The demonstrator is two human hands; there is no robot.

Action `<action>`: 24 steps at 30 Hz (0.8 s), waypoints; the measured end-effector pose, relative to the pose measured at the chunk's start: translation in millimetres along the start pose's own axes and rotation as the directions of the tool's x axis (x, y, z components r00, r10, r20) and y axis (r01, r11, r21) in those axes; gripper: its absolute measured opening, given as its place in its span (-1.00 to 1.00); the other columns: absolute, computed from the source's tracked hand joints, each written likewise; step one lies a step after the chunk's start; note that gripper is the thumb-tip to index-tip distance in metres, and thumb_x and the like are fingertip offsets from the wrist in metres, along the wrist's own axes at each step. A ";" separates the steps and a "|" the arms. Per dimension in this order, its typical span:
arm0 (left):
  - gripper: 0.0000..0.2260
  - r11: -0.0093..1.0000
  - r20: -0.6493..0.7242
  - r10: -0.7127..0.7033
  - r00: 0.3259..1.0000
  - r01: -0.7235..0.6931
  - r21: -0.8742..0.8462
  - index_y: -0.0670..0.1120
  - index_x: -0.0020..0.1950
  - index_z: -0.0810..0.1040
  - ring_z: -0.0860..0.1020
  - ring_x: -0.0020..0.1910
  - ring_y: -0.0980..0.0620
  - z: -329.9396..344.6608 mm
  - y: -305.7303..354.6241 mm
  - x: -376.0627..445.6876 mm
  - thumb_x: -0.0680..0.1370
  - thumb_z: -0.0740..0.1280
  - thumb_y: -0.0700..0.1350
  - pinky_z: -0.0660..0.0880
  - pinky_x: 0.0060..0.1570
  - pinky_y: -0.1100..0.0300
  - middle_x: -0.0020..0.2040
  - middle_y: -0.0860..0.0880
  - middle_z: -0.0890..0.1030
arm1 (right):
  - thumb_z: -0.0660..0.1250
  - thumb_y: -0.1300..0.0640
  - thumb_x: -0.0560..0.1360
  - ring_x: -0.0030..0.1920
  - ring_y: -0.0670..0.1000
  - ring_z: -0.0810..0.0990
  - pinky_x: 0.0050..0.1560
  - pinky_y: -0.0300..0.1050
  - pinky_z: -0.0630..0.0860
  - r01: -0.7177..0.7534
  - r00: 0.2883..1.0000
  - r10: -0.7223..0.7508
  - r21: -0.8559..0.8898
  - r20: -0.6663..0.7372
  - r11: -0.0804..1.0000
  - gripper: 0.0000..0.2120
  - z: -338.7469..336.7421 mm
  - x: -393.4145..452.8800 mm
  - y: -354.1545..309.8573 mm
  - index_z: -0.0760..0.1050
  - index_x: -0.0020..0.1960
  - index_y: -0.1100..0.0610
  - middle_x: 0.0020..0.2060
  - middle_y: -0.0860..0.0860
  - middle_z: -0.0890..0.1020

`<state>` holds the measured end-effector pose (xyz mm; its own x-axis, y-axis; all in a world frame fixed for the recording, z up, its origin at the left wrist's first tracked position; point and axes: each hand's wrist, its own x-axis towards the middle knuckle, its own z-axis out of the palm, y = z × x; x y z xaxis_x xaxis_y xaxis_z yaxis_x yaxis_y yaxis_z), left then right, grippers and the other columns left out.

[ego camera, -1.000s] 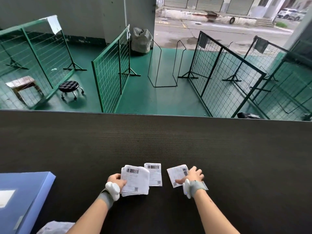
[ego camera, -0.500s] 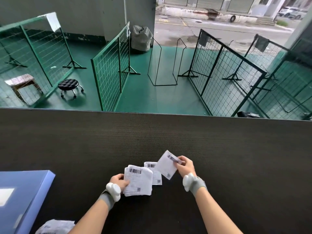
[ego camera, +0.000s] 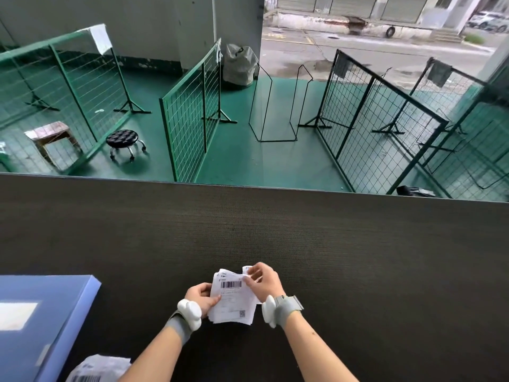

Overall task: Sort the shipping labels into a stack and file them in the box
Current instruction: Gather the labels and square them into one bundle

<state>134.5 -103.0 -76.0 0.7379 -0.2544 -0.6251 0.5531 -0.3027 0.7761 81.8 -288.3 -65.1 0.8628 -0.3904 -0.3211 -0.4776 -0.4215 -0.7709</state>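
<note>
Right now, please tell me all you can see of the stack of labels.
The stack of labels is thin white paper, sheets uneven at the edges. The top sheet shows a barcode and a small square code. It is held just above the black table. The left hand grips its left edge; the right hand pinches its upper right corner.

No legible text — barcode and QR code on top shipping label, print too blurred to read
</note>
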 end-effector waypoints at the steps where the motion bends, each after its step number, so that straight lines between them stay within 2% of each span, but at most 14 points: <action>1: -0.70 1.000 -0.034 0.006 0.999 -0.006 0.013 -0.34 0.17 0.49 0.60 -0.08 -0.16 -1.8 -0.7 0.9 0.44 0.37 -0.41 0.56 -0.14 0.04 -0.13 -0.16 0.62 | 0.41 0.05 0.49 -0.05 -0.08 0.56 -0.07 -0.26 0.53 -0.037 0.995 0.032 -0.052 -0.093 0.998 -0.83 -1.6 4.4 5.5 0.49 0.01 0.07 -0.08 -0.04 0.57; 3: -0.69 1.000 -0.094 0.011 0.996 -0.008 0.030 -0.37 0.18 0.49 0.59 -0.15 -0.11 -4.6 -1.2 2.5 0.44 0.37 -0.43 0.54 -0.19 0.11 -0.20 -0.10 0.59 | 0.42 -0.02 0.46 0.16 0.04 0.48 0.15 -0.12 0.49 -0.138 0.972 0.093 -0.205 -0.216 0.969 -0.66 -7.3 10.1 17.2 0.43 0.15 0.09 0.10 0.03 0.51; 4: -0.69 0.999 -0.117 0.006 0.993 -0.002 0.035 -0.37 0.18 0.48 0.58 -0.17 -0.10 -5.2 -1.3 2.5 0.45 0.36 -0.43 0.54 -0.22 0.14 -0.23 -0.09 0.58 | 0.44 -0.07 0.43 0.23 0.07 0.42 0.20 -0.07 0.46 -0.201 0.964 0.140 -0.279 -0.226 0.939 -0.52 -10.5 11.4 22.9 0.38 0.23 0.10 0.17 0.05 0.46; 7: -0.71 0.999 -0.166 -0.001 0.986 0.009 0.045 -0.38 0.17 0.49 0.55 -0.30 0.01 -5.9 1.6 2.8 0.45 0.35 -0.43 0.47 -0.40 0.28 -0.28 -0.07 0.56 | 0.54 -0.16 0.30 0.36 0.13 0.29 0.28 0.01 0.41 -0.306 0.952 0.272 -0.400 -0.141 0.864 -0.14 -15.8 10.5 31.5 0.21 0.41 0.15 0.32 0.11 0.31; 9: -0.72 0.999 -0.186 -0.006 0.983 0.015 0.049 -0.39 0.16 0.49 0.53 -0.33 0.05 -4.7 4.0 2.8 0.46 0.34 -0.44 0.43 -0.40 0.27 -0.30 -0.07 0.55 | 0.58 -0.15 0.24 0.38 0.14 0.24 0.31 0.02 0.42 -0.293 0.956 0.272 -0.446 -0.110 0.846 -0.05 -12.4 9.3 34.6 0.16 0.44 0.13 0.35 0.11 0.25; 13: -0.75 0.998 -0.216 0.000 0.976 0.016 0.068 -0.37 0.15 0.50 0.51 -0.33 0.09 -3.8 7.8 0.1 0.47 0.33 -0.42 0.40 -0.42 0.30 -0.30 -0.03 0.53 | 0.59 -0.08 0.22 0.35 0.13 0.21 0.31 0.05 0.40 -0.256 0.966 0.232 -0.482 -0.110 0.838 -0.11 -2.9 8.0 37.8 0.18 0.40 0.01 0.33 0.09 0.20; 17: -0.75 0.997 -0.247 0.015 0.969 0.003 0.072 -0.38 0.15 0.50 0.49 -0.34 0.09 -5.6 10.2 -4.5 0.47 0.31 -0.44 0.38 -0.42 0.31 -0.32 -0.03 0.51 | 0.57 0.00 0.26 0.30 0.10 0.22 0.29 0.02 0.41 -0.243 0.970 0.221 -0.433 -0.102 0.868 -0.27 -3.2 9.8 40.0 0.28 0.31 -0.04 0.27 0.06 0.23; 21: -0.73 0.997 -0.254 -0.001 0.967 0.022 0.080 -0.36 0.17 0.49 0.54 -0.25 -0.04 -11.7 8.0 -5.2 0.47 0.32 -0.42 0.44 -0.37 0.23 -0.28 -0.06 0.54 | 0.50 0.15 0.34 0.26 0.08 0.28 0.25 -0.02 0.44 -0.242 0.970 0.216 -0.363 -0.110 0.900 -0.50 -6.2 9.3 43.2 0.37 0.20 -0.01 0.20 0.04 0.32; 24: -0.74 0.995 -0.249 -0.002 0.968 0.027 0.098 -0.35 0.17 0.50 0.55 -0.17 -0.09 -14.7 6.3 -5.5 0.47 0.33 -0.41 0.48 -0.28 0.19 -0.27 -0.05 0.55 | 0.44 0.27 0.38 0.24 0.10 0.35 0.24 -0.03 0.44 -0.260 0.965 0.248 -0.229 -0.081 0.938 -0.51 -6.1 10.9 45.1 0.33 0.21 0.05 0.15 0.07 0.40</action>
<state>139.6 -90.0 -66.4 0.8102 -0.0171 -0.5860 0.5321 -0.3981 0.7472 68.7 -316.6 -100.0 0.7010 -0.5475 -0.4569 -0.7105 -0.4810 -0.5137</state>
